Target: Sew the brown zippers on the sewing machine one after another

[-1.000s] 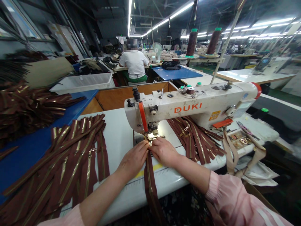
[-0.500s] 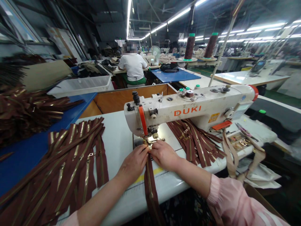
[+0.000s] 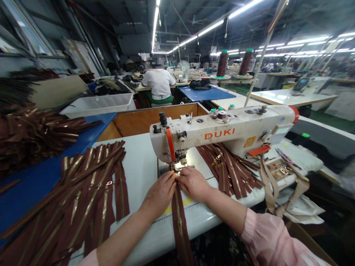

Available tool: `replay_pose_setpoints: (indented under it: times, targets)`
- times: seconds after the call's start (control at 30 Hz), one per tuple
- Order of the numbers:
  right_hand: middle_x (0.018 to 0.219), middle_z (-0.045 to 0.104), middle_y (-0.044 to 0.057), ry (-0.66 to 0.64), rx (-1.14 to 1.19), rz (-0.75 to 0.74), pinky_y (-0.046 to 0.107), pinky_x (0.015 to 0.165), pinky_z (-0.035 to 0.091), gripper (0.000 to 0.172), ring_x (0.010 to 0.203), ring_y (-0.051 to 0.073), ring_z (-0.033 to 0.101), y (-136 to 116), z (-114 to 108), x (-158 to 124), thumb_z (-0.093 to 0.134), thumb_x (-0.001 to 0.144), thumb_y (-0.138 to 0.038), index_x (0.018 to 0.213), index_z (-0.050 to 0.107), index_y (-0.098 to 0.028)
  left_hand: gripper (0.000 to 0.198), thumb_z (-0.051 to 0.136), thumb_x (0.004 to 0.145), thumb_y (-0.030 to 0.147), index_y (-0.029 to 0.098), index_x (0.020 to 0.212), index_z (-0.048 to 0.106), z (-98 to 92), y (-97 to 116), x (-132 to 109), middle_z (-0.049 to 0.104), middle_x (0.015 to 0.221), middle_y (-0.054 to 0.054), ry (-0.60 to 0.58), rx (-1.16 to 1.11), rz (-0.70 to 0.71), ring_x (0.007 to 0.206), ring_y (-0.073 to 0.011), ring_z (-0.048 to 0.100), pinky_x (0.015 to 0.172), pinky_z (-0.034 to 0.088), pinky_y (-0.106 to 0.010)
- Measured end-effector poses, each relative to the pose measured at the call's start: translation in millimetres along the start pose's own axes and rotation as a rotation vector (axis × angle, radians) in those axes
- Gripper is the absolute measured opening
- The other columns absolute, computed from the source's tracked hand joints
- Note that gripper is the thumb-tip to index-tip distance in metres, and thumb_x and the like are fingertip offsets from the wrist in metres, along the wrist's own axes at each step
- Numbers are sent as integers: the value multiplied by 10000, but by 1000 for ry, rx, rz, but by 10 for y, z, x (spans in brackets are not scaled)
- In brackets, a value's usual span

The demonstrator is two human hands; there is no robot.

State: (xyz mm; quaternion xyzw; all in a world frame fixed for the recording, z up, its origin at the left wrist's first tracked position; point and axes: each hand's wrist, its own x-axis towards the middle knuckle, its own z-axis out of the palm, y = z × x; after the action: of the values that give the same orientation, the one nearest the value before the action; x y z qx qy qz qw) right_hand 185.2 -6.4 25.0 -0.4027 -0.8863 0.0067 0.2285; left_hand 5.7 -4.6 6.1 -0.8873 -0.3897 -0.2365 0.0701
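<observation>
A brown zipper (image 3: 179, 225) with brass-coloured teeth runs from the needle area of the white sewing machine (image 3: 222, 127) down over the table's front edge. My left hand (image 3: 161, 193) pinches its upper end from the left, fingertips close to the lit presser foot (image 3: 181, 167). From the right, my right hand (image 3: 194, 183) grips the same end, its fingers curled and pressed together. Both sets of fingertips nearly meet just in front of the foot. They hide the zipper's end, so its exact position under the foot is not visible.
Brown zippers (image 3: 94, 192) lie spread on the left of the table, and another bunch (image 3: 230, 171) lies under the machine arm. A small parts tray (image 3: 279, 170) and scissors (image 3: 288, 157) sit at right. Beyond stand thread cones (image 3: 222, 64), a white bin (image 3: 100, 104) and a seated person (image 3: 159, 83).
The camera view has shifted slightly, so the whole scene sits a little differently. Both hands stay at the presser foot on the zipper, with hardly any movement.
</observation>
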Motion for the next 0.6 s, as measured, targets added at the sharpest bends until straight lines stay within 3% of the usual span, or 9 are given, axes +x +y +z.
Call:
replay_pose_setpoints:
  times: [0.17, 0.43, 0.6]
  targets:
    - [856, 582, 55, 3, 96, 66, 302, 769, 407, 140, 854, 199, 482, -25, -27, -46, 544, 863, -159, 941, 660, -159, 345, 322, 948, 195, 58, 1116, 590, -78, 107, -38, 647, 1133, -171, 30, 44, -9, 1064, -246, 612, 889, 545, -407]
    - [845, 565, 38, 52, 357, 215, 298, 765, 403, 190, 860, 185, 472, -330, -60, -513, 546, 843, -96, 918, 683, -205, 331, 335, 938, 134, 117, 1128, 605, -316, 786, -507, 676, 1062, -122, 50, -38, 74, 1030, -235, 615, 876, 548, -403]
    - [835, 564, 42, 95, 386, 274, 308, 760, 402, 197, 844, 182, 474, -395, -78, -578, 509, 875, -112, 874, 689, -195, 331, 333, 930, 133, 123, 1116, 606, -305, 960, -528, 664, 1116, -118, 45, -38, 7, 1089, -235, 598, 891, 549, -397]
